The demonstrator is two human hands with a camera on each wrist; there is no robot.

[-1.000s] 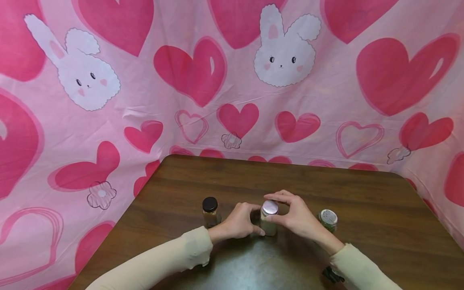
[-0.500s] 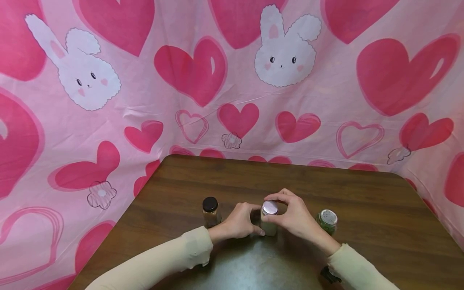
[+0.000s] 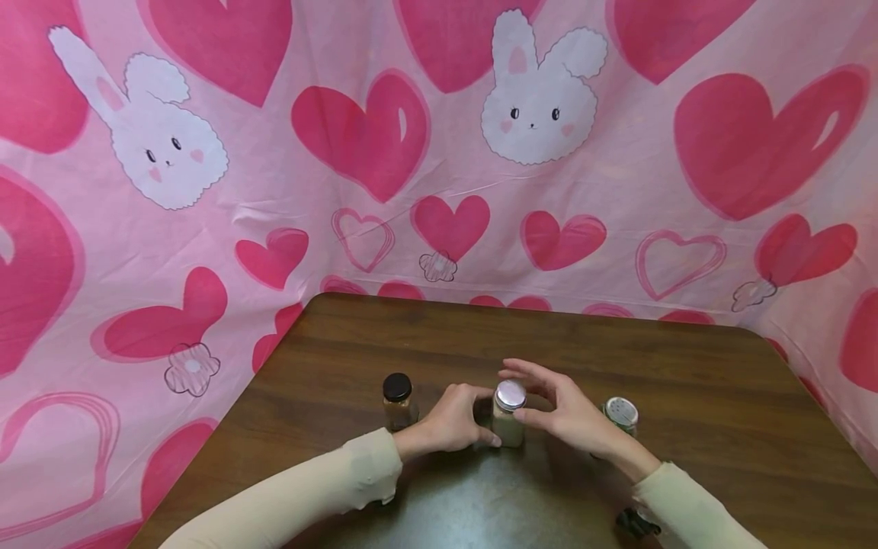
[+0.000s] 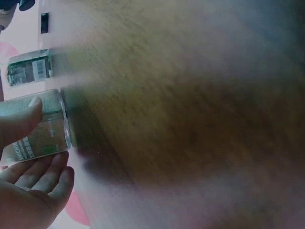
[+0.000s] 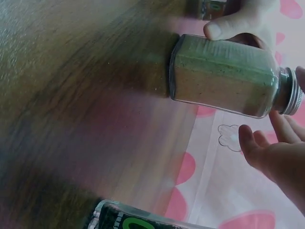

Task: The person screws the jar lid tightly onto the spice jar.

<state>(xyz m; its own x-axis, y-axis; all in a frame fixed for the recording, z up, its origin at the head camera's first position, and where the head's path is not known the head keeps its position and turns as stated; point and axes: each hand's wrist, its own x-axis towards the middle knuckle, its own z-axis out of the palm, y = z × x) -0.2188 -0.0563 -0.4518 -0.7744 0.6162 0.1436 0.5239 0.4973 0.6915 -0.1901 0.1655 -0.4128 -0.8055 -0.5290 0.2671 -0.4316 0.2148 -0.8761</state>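
Observation:
A square glass spice jar with a silver lid and tan-green powder stands upright at the table's middle. My left hand grips its lower body from the left; in the left wrist view the thumb lies across the glass. My right hand is loosely curved around the lid's right side, fingers behind it and thumb at the jar's shoulder. In the right wrist view, the lid has one fingertip at its edge, while other fingers extend loosely below it.
A black-capped jar of brown seasoning stands left, behind my left wrist. To the right, partly behind my right wrist, is a green herb jar with a perforated top. A small black object lies beyond it on the wooden table.
My right hand's fingers have loosened from the lid and spread, and the hand has shifted slightly right. My left hand and the jar have stayed in place.

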